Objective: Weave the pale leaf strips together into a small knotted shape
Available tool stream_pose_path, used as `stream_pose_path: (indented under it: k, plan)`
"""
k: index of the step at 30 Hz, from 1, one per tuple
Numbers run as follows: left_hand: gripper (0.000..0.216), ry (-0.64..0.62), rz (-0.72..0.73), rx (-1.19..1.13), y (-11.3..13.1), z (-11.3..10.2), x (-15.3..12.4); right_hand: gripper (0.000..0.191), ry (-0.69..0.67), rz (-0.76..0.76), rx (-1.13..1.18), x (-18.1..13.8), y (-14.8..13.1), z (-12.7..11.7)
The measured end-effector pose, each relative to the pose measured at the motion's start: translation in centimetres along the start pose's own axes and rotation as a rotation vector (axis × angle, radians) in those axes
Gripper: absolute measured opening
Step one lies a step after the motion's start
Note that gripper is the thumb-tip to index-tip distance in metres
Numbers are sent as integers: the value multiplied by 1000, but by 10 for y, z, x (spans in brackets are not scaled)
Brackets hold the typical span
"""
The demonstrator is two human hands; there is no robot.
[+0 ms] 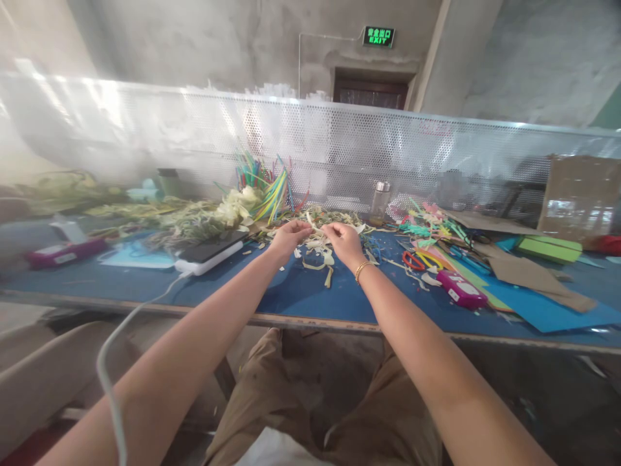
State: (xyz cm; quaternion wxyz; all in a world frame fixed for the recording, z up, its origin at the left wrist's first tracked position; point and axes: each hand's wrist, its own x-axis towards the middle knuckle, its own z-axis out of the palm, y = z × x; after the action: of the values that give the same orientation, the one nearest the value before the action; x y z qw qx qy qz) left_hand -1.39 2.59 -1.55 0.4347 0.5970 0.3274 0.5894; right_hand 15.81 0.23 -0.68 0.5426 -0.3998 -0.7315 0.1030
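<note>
My left hand (291, 237) and my right hand (343, 238) meet over the middle of the blue table. Between their pinched fingertips runs a thin pale strip (316, 228), which looks like paper or dried leaf; its exact kind is too small to tell. Both hands are closed on it, thumbs and forefingers together. Below and behind them lie loose cream strips (317, 260) and a heap of dried, greenish scraps (334, 217). A bracelet circles my right wrist.
Red-handled scissors (412, 261), a purple box (460, 289) and coloured sheets (528, 303) lie right. A glass bottle (380, 202) stands behind. Left are a black-and-white device (209, 257) with a cable, and colourful stems (272, 188). A perforated metal panel (310, 139) borders the table's back.
</note>
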Motion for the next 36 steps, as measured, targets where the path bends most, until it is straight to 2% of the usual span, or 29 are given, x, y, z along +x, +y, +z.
stream_pose_path:
  k: [3,6,12,18,22,27,31,36]
  plan:
    - [28,-19,18,-24,-4,-1,3,37,82,121,167,3,8,2]
    - [27,-32,18,-48,-7,-1,5,33,101,188,199,4,16,4]
    - [30,-44,3,-34,-6,1,4,29,-134,251,332,0,14,10]
    - [39,-113,20,16,3,7,-4,23,-125,224,310,-2,8,9]
    - [40,-80,48,39,6,9,-7,22,-159,171,244,-2,8,6]
    - [36,-113,64,18,3,6,-3,23,-156,161,200,-1,9,5]
    - [33,-43,57,67,1,4,-1,24,-109,170,260,-1,8,5]
    - [29,22,64,108,1,2,0,19,-67,129,129,0,6,3]
